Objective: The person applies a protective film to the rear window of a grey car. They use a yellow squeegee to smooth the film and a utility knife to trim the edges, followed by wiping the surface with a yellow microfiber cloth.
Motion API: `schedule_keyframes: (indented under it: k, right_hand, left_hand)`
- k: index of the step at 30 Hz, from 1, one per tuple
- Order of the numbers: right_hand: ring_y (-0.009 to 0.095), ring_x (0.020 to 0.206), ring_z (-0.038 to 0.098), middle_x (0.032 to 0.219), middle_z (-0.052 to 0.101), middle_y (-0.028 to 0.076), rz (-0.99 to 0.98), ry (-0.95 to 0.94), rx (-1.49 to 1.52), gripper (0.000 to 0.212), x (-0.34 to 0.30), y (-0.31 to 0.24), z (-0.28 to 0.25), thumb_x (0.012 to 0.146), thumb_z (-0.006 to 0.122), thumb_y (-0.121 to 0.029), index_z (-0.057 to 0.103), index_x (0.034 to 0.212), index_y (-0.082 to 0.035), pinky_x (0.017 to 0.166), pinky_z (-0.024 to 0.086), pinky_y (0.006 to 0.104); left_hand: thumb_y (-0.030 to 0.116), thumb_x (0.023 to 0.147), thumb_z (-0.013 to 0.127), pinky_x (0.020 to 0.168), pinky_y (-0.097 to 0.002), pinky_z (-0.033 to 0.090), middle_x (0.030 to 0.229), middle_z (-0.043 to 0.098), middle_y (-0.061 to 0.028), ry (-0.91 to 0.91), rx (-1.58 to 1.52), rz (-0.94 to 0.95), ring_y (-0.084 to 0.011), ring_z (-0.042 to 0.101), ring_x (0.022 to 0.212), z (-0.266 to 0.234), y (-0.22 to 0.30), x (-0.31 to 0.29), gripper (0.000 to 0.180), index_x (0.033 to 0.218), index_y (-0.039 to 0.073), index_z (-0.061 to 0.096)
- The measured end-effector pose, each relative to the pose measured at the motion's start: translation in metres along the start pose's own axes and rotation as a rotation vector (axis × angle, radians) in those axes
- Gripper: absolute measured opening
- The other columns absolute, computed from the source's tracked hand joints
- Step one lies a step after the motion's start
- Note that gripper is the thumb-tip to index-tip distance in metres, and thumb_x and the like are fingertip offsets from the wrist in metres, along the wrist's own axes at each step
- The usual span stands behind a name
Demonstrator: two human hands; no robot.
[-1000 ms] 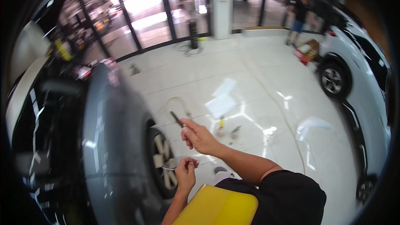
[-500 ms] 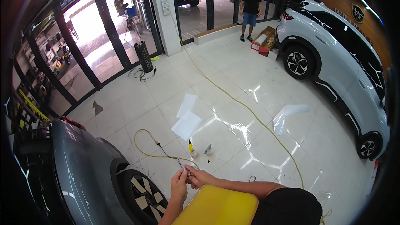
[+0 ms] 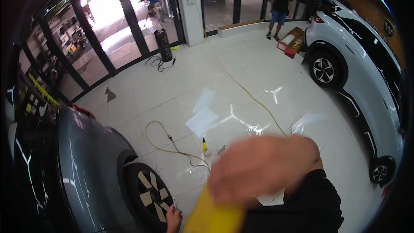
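Note:
My left hand (image 3: 174, 221) is low in the picture beside the grey car's wheel (image 3: 148, 194), its fingers closed on a slim, pale stick-like tool (image 3: 174, 203). My right hand (image 3: 263, 166) is raised very near the camera, large and smeared by motion, so its fingers cannot be made out. Just below it is a yellow slab-like object (image 3: 211, 215), also blurred; whether the hand touches it, I cannot tell. On the floor past my right hand stands a small bottle with a yellow-and-black top (image 3: 204, 146). A second bottle (image 3: 221, 149) is partly covered by the hand.
A yellow hose (image 3: 157, 149) loops over the white tiles; another stretch (image 3: 248, 92) runs toward the pillar. White sheets (image 3: 202, 121) lie mid-floor. The grey car (image 3: 92, 164) is left, a pale blue car (image 3: 358, 69) right. A person (image 3: 280, 8) stands by an open box (image 3: 291, 41).
My hands, together at the hose end before, have parted. The right rose toward the camera; the left moved down and left with the slim tool. The view has shifted.

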State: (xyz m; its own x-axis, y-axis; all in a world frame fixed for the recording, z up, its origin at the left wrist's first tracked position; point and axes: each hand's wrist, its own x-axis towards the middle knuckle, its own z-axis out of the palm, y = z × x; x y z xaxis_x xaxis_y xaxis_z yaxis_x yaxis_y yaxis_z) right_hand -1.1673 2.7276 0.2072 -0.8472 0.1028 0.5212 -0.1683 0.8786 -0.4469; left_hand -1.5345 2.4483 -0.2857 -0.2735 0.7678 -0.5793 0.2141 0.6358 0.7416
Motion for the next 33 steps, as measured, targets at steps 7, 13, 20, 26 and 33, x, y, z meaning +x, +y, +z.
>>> schedule_keyframes:
  k: [7,13,20,26,33]
  right_hand:
    - [0.034,0.080,0.068,0.085,0.069,0.022,1.003,0.403,-0.885,0.020,-0.141,0.327,-0.099,0.082,0.059,-0.020,0.066,0.091,-0.003,0.071,0.052,0.0435]
    - [0.019,0.104,0.061,0.114,0.062,0.010,0.541,0.451,0.458,0.049,0.064,0.245,0.072,0.086,0.062,-0.010,0.049,0.132,0.002,0.093,0.049,0.0339]
    - [0.019,0.111,0.058,0.122,0.060,0.008,0.279,-0.103,1.229,0.051,0.238,0.114,0.340,0.089,0.069,-0.010,0.049,0.135,-0.003,0.099,0.046,0.0355]
    - [0.036,0.093,0.063,0.097,0.064,0.018,-0.646,-0.528,0.216,0.019,0.386,-0.115,0.447,0.090,0.064,-0.017,0.059,0.104,-0.004,0.082,0.050,0.0444]
    - [0.036,0.093,0.063,0.091,0.064,0.015,-1.040,-0.413,-0.124,0.017,0.527,-0.272,0.488,0.085,0.066,-0.015,0.061,0.098,-0.005,0.083,0.051,0.0458]
  left_hand:
    - [0.005,0.091,0.047,0.060,-0.0337,0.053,0.087,0.065,-0.0142,0.036,-0.163,-0.067,-0.0201,0.063,0.064,0.037,0.066,-0.048,0.051,0.142,0.003,0.050]
    - [0.010,0.088,0.048,0.091,-0.0492,0.050,0.111,0.067,-0.0279,0.212,0.237,-0.098,-0.0431,0.064,0.103,0.054,-0.032,-0.096,0.051,0.139,0.006,0.053]
    - [0.016,0.091,0.048,0.098,-0.0469,0.049,0.125,0.064,-0.0203,0.506,-0.049,-0.337,-0.0412,0.062,0.112,0.066,-0.091,-0.173,0.046,0.136,0.014,0.057]
    - [0.023,0.086,0.051,0.092,-0.0461,0.051,0.115,0.068,-0.0214,0.621,-0.158,-0.460,-0.0395,0.064,0.109,0.137,-0.220,-0.247,0.039,0.121,0.010,0.065]
    - [0.015,0.096,0.047,0.086,-0.0465,0.055,0.095,0.072,-0.0183,1.049,-0.157,-0.580,-0.0242,0.069,0.085,0.228,-0.325,-0.301,0.034,0.124,0.011,0.065]
